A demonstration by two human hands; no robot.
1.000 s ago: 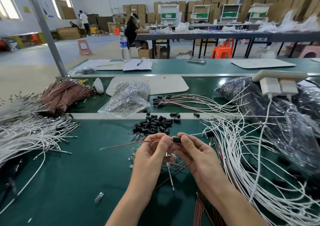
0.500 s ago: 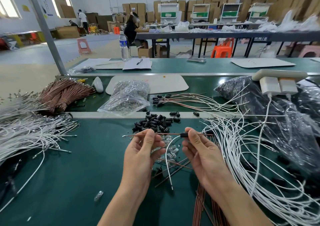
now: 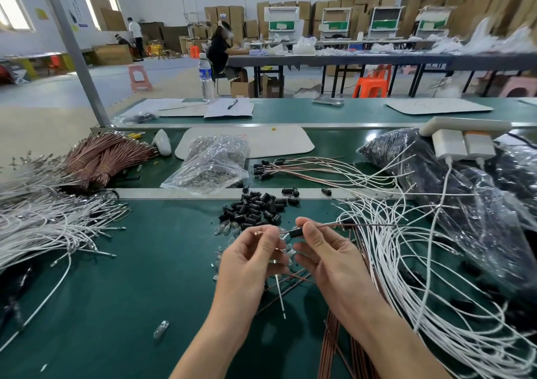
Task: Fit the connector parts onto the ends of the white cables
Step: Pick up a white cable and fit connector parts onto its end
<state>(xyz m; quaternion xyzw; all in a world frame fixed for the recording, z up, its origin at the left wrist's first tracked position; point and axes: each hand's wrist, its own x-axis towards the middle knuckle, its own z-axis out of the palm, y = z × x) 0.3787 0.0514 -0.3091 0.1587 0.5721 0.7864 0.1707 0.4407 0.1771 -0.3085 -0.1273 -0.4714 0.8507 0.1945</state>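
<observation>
your left hand (image 3: 252, 262) is pinching the tip of a thin brown wire (image 3: 363, 225) between thumb and forefinger, and your right hand (image 3: 328, 259) just beside it is gripping a black connector part (image 3: 296, 232) on that wire, with a white cable (image 3: 280, 297) hanging down between the hands. just beyond them a pile of black connector parts (image 3: 255, 210) is lying on the green table (image 3: 145, 262), with loose white cables (image 3: 406, 262) spreading to its right and a clear bag (image 3: 212, 163) sitting farther back.

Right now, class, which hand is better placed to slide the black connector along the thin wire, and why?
Right: the right hand pinches the black connector on the thin wire; the left hand pinches its end and could steady it.
</observation>
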